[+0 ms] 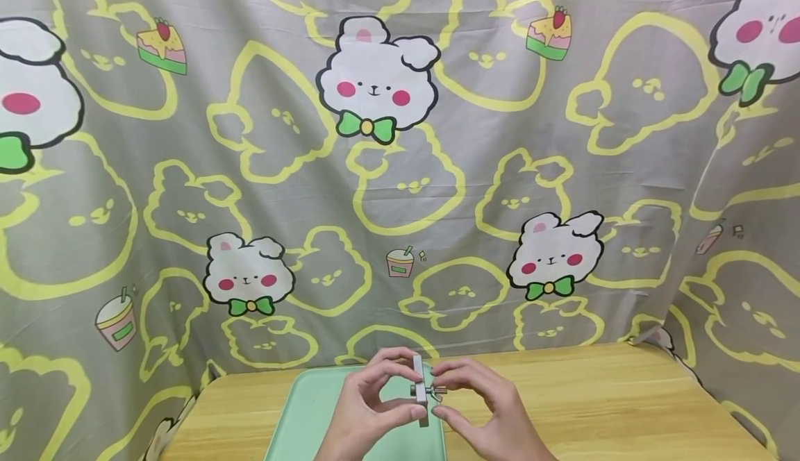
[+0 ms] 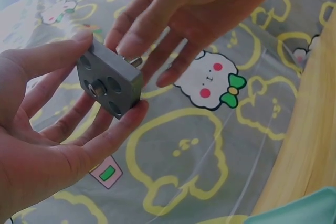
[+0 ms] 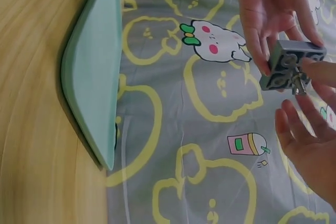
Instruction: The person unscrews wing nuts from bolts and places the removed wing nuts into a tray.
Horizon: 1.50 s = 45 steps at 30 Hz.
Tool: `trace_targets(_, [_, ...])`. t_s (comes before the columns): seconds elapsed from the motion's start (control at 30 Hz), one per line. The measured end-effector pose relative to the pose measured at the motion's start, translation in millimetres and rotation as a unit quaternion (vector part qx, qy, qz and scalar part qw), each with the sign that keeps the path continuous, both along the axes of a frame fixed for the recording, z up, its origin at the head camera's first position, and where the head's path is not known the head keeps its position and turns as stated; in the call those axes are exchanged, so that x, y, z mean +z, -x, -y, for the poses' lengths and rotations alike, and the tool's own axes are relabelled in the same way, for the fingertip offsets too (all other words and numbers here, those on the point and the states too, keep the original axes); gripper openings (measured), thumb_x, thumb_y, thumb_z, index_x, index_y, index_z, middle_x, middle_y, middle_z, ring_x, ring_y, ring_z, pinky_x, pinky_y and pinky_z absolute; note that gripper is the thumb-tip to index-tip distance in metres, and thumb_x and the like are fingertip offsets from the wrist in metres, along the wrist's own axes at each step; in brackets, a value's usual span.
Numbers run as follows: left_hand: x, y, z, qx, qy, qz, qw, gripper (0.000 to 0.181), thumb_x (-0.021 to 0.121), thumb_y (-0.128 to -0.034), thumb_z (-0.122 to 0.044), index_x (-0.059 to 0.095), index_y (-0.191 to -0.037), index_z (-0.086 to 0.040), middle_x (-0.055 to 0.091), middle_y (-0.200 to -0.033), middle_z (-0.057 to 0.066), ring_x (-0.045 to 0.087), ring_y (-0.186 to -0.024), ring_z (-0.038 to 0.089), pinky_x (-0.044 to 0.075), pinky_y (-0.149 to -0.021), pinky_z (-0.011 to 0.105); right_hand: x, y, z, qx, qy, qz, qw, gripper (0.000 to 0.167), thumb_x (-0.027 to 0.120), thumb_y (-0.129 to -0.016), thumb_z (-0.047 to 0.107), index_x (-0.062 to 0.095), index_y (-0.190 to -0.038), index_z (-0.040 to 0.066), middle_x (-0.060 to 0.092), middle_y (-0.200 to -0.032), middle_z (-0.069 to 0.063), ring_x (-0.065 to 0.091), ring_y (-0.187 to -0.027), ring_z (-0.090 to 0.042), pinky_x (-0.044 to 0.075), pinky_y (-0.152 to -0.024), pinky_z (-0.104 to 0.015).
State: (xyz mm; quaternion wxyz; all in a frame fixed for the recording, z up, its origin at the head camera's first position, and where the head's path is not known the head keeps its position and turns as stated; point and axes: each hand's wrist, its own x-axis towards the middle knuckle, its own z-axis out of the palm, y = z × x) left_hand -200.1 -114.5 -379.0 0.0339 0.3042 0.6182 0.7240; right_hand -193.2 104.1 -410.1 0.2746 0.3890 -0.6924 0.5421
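Observation:
A grey square metal block (image 2: 111, 77) with round holes is pinched at its edges between the thumb and fingers of the left hand (image 1: 375, 398). In the left wrist view a round screw end (image 2: 97, 88) sits in the middle of the block's near face. From the opposite face a shiny metal shaft (image 3: 298, 83) sticks out, seen in the right wrist view. The right hand (image 1: 487, 405) is beside that shaft, its fingers spread and bent around it; whether a fingertip touches it cannot be told.
A pale green tray (image 1: 300, 412) lies on the wooden table (image 1: 612, 405), below and left of the hands. A grey cloth with yellow outlines and white cartoon animals (image 1: 387, 190) hangs behind the table and at both sides.

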Motion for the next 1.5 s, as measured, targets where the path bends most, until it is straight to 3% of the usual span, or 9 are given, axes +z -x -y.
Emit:
trace_targets(0.1, [0.7,-0.7,-1.5,0.012,0.016,-0.004,0.9998,0.030,0.081,-0.0833,0.005,0.069,-0.111,0.007,0.047,-0.138,0.026,0.054,-0.127,0.031,0.062,-0.090,0.050,4.6,-2.5,-2,0.000,0.028,0.142,0.9895,0.026,0.076,-0.094,0.007,0.069,-0.118,0.011,0.069,-0.118,-0.010,0.068,-0.109,-0.022,0.063,-0.088,-0.032])
trace_targets(0.2, [1.6,-1.8,-3.7,0.026,0.036,0.001,0.9990,0.030,0.083,-0.0813,0.004,0.071,-0.109,0.004,0.049,-0.138,0.022,0.055,-0.126,0.030,0.062,-0.090,0.048,8.5,-2.1,-5,-0.010,0.059,0.283,0.9572,0.023,0.072,-0.098,0.018,0.070,-0.118,0.006,0.070,-0.115,-0.013,0.070,-0.104,-0.019,0.063,-0.086,-0.033])
trace_targets(0.3, [1.8,-2.7,-6.0,0.037,0.053,0.001,0.9979,0.031,0.085,-0.0801,0.003,0.072,-0.108,0.002,0.050,-0.138,0.020,0.055,-0.125,0.030,0.063,-0.088,0.046,9.2,1.5,-8,0.014,0.083,0.371,0.9249,0.032,0.069,-0.100,0.021,0.066,-0.122,-0.003,0.069,-0.115,-0.018,0.073,-0.099,-0.022,0.065,-0.083,-0.036])
trace_targets(0.5, [-1.2,-3.3,-9.7,0.045,0.080,-0.030,0.9954,0.028,0.087,-0.0803,-0.003,0.075,-0.106,-0.003,0.053,-0.137,0.016,0.055,-0.124,0.030,0.064,-0.086,0.042,2.6,9.1,-14,0.116,0.082,0.443,0.8851,0.035,0.062,-0.105,0.020,0.063,-0.127,-0.007,0.071,-0.113,-0.015,0.073,-0.096,-0.028,0.065,-0.081,-0.040])
trace_targets(0.67, [-1.4,-3.4,-12.7,0.043,0.099,-0.024,0.9939,0.027,0.087,-0.0818,-0.009,0.076,-0.106,-0.005,0.055,-0.136,0.008,0.053,-0.125,0.030,0.064,-0.084,0.040,-1.2,10.3,-15,0.157,0.078,0.463,0.8687,0.030,0.061,-0.105,0.019,0.067,-0.123,-0.004,0.073,-0.110,-0.013,0.072,-0.096,-0.024,0.065,-0.082,-0.038])
trace_targets(0.9, [-0.5,-2.8,-13.3,0.043,0.112,-0.006,0.9928,0.029,0.088,-0.0814,-0.011,0.077,-0.107,-0.005,0.055,-0.138,0.008,0.052,-0.126,0.030,0.064,-0.085,0.039,-2.0,9.9,-17,0.165,0.081,0.466,0.8655,0.028,0.062,-0.105,0.017,0.067,-0.122,-0.003,0.073,-0.107,-0.011,0.071,-0.094,-0.022,0.065,-0.081,-0.036])
trace_targets(1.03, [-1.9,-2.4,-13.3,0.040,0.104,-0.008,0.9937,0.029,0.088,-0.0816,-0.010,0.076,-0.107,-0.004,0.055,-0.138,0.009,0.051,-0.126,0.030,0.064,-0.084,0.040,-1.4,9.3,-16,0.158,0.074,0.455,0.8730,0.026,0.063,-0.104,0.016,0.067,-0.120,-0.004,0.071,-0.108,-0.010,0.071,-0.094,-0.022,0.065,-0.080,-0.036])
trace_targets(1.27, [-1.6,-2.6,-12.4,0.034,0.082,0.001,0.9961,0.030,0.087,-0.0813,-0.005,0.075,-0.108,-0.002,0.053,-0.138,0.018,0.054,-0.125,0.026,0.064,-0.085,0.041,-0.5,6.6,-13,0.145,0.053,0.391,0.9072,0.027,0.064,-0.103,0.011,0.062,-0.119,-0.011,0.068,-0.105,-0.009,0.072,-0.090,-0.017,0.065,-0.075,-0.033])
trace_targets(1.5, [-3.2,-0.3,-9.4,0.014,0.048,0.005,0.9987,0.032,0.084,-0.0822,0.001,0.072,-0.111,0.003,0.051,-0.139,0.022,0.053,-0.129,0.028,0.062,-0.089,0.047,4.2,0.9,-7,0.088,0.032,0.324,0.9415,0.020,0.069,-0.099,0.012,0.067,-0.112,-0.004,0.069,-0.105,-0.008,0.070,-0.094,-0.018,0.065,-0.077,-0.035])
